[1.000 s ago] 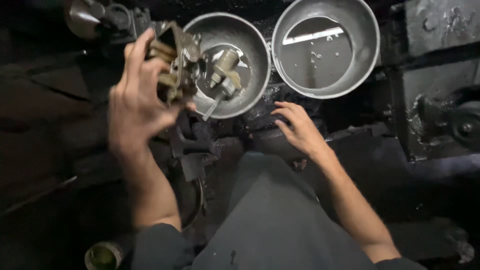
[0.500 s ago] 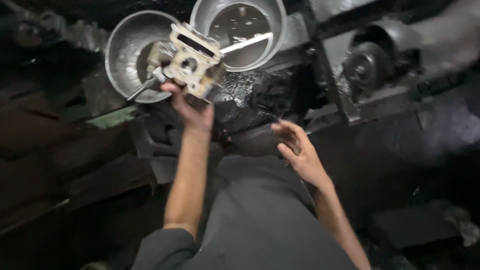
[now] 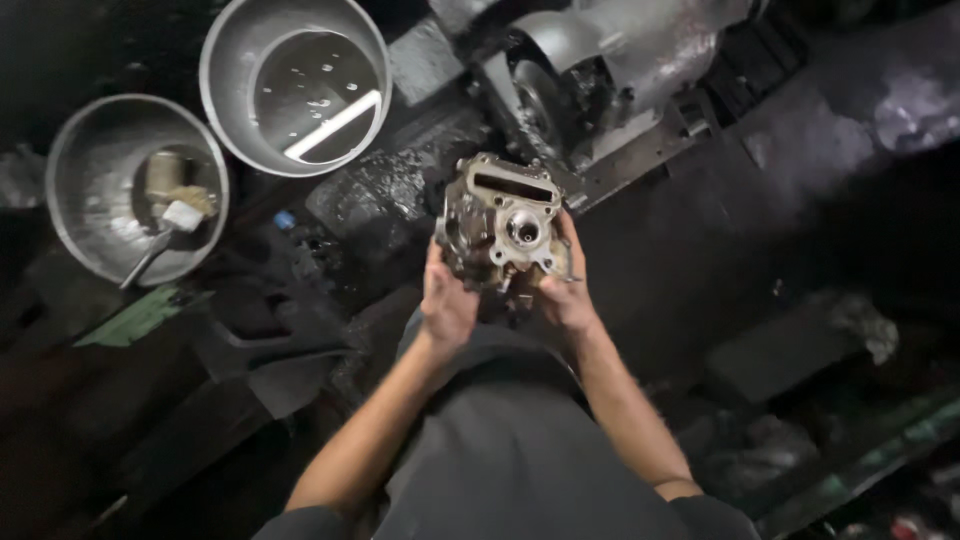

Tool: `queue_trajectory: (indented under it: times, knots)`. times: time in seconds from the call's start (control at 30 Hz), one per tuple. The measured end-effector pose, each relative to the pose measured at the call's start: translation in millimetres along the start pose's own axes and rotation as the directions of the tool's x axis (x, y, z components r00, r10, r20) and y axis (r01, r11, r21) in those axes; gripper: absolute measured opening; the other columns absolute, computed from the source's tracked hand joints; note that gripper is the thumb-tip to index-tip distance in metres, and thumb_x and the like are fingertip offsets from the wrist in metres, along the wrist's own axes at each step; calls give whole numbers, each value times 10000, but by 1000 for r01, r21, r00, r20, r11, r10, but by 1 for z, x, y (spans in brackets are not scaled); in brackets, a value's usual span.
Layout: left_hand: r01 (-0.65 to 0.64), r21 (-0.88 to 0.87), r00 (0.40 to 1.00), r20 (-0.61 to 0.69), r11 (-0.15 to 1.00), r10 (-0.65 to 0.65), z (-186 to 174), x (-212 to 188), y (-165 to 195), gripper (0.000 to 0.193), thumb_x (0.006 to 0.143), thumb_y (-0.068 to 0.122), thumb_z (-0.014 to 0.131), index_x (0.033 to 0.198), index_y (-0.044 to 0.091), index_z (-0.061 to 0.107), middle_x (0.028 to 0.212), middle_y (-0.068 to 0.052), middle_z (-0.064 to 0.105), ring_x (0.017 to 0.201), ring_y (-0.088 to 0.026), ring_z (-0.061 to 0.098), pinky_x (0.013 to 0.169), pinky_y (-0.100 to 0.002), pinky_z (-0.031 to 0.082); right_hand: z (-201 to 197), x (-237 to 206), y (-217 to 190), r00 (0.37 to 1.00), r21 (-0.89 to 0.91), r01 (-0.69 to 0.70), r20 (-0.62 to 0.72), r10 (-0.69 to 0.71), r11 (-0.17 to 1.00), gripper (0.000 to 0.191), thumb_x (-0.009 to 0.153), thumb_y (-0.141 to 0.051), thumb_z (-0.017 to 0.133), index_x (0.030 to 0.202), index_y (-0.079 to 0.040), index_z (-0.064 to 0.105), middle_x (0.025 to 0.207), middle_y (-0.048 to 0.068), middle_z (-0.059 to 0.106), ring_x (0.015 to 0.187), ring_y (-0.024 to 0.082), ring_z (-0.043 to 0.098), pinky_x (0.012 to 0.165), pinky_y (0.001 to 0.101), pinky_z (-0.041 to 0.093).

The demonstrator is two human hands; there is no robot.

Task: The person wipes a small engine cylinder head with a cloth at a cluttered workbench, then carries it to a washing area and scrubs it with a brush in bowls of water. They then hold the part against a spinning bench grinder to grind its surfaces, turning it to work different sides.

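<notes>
Both hands clamp the casting (image 3: 500, 225) from either side: left hand (image 3: 447, 300) on its left edge, right hand (image 3: 565, 290) on its right, held up over the lap, centre of scene. Casting: grimy metal, blocky, round bore in its face. Far left, two round steel bowls. Left bowl (image 3: 80, 230) holds a brush (image 3: 170, 228) and a small part. Right bowl (image 3: 230, 60) holds clear liquid.

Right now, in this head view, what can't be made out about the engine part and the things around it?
- Underside of the metal engine part: turned away and covered by the left hand and right hand.
- Contents of the left bowl: small and dim; only a brush-like tool shows.
- Machine above: cut off by the top edge.
- Floor: too dark to read.
</notes>
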State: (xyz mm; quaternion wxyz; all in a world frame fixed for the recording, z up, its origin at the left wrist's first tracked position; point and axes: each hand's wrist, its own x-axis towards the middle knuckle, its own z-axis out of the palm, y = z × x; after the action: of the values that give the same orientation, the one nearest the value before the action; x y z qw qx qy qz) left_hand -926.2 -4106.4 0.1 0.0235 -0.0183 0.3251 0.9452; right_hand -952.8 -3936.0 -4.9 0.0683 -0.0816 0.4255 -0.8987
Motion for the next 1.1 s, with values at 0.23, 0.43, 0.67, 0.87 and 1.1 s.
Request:
queue_trajectory:
  times: [0.23,0.43,0.67,0.87,1.1]
  knots:
    - [230,231,968,47,945,-247,-36,42,13,1283,694,395,974,1614,79,138,1516,-120,415,1437,-270,436,1205,-443,377,-11,9,-1,980,14,-183,-75,183,983,1156,782,-503,839,1610,55,257,1611,187,404,1488,301,439,1245,431,366]
    - [347,393,932,-41,852,-361,-42,79,27,1170,706,282,946,1582,58,203,1472,-136,458,1379,-241,480,1170,-403,417,-13,30,16,880,129,-325,-320,350,937,1044,786,-585,726,1563,-11,330,1475,160,531,1363,294,535,1146,445,440]
    - [497,342,864,-115,797,-490,-15,101,33,1042,802,152,855,1569,53,156,1430,-164,499,1320,-237,517,1128,-380,437,-19,37,9,807,131,-298,-495,323,945,701,858,-522,688,1317,-5,579,1230,152,675,1103,277,659,941,431,541]
    - [562,271,825,-119,782,-552,-2,114,38,1044,828,189,841,1561,32,115,1435,-152,478,1333,-222,500,1139,-382,418,-15,45,-2,802,146,-269,-513,305,952,585,908,-476,684,1254,-9,620,1187,133,695,1070,249,678,950,406,552]
    - [547,346,835,-157,762,-528,0,120,30,1027,833,223,840,1546,4,134,1407,-160,497,1325,-221,505,1134,-383,425,-38,40,2,828,138,-270,-472,303,953,550,922,-485,693,1223,-27,642,1163,113,704,1056,239,680,934,407,561]
